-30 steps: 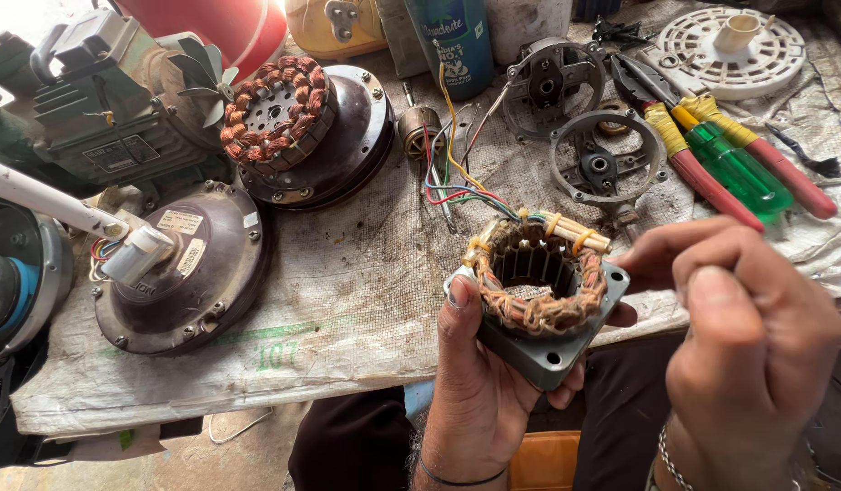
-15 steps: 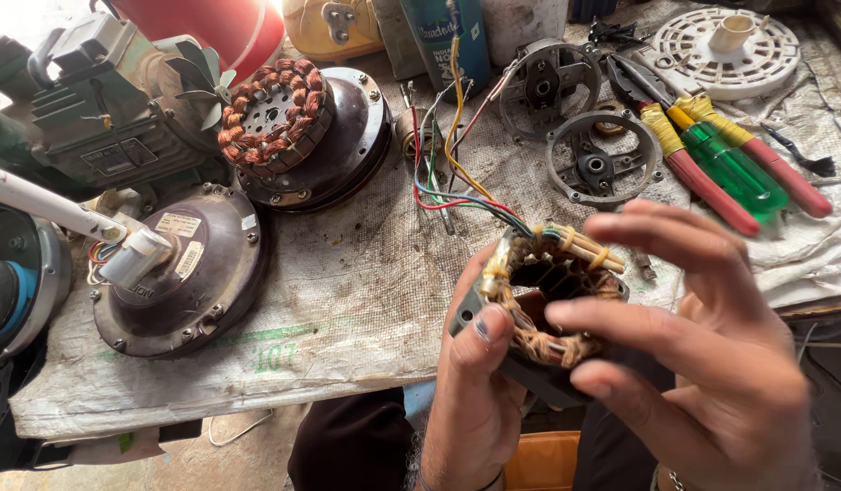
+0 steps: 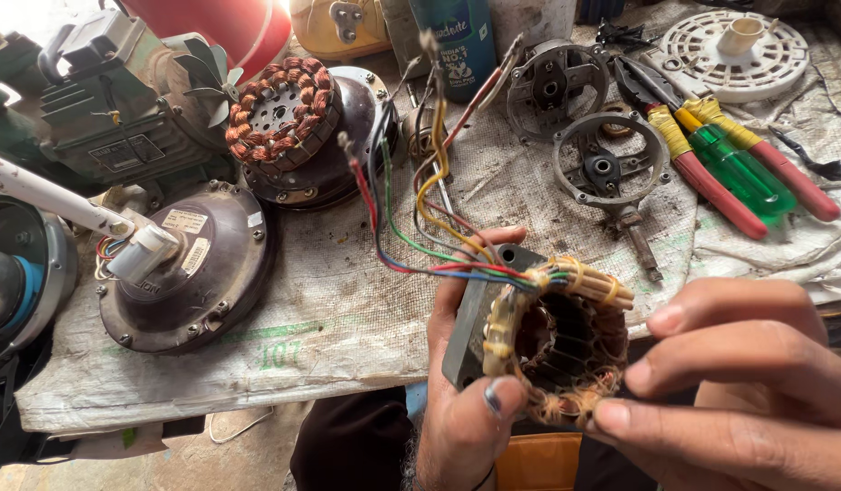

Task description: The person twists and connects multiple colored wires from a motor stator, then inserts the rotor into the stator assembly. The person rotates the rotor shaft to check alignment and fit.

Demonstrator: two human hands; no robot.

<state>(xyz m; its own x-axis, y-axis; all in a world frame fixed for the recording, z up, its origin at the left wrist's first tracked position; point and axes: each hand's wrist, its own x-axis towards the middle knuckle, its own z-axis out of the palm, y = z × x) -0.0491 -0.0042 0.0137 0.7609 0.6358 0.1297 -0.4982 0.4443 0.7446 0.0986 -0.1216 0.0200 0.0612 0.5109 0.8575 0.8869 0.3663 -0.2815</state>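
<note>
A view from above a cluttered repair worktop (image 3: 347, 318) covered in a stained cloth. The person's left hand (image 3: 466, 400) is clamped around a small motor stator (image 3: 538, 341), thumb pressed on its front face and fingers wrapped behind its dark square steel frame, holding it up just in front of the worktop's near edge, tilted so the round bore faces the camera. The right hand (image 3: 739, 382) comes in from the right with fingers spread apart, its fingertips (image 3: 613, 416) touching the copper winding at the stator's lower rim; it grips nothing. The stator carries tan-orange copper coils tied with yellowish sleeving, and the lower winding looks frayed and fuzzy. A bundle of red, yellow, green and blue lead wires (image 3: 420, 209) rises from its top and trails loosely back over the worktop. The likely risks: loose leads could snag on nearby parts and tear at the winding joints, pressing fingertips could break the thin frayed copper strands, and a one-handed hold could let the heavy frame slip. Behind lie a larger wound stator (image 3: 284, 114) on a dark fan motor housing, a second round housing (image 3: 188, 273), metal end brackets (image 3: 607, 168), and red and green-handled pliers and screwdrivers (image 3: 730, 168).
</note>
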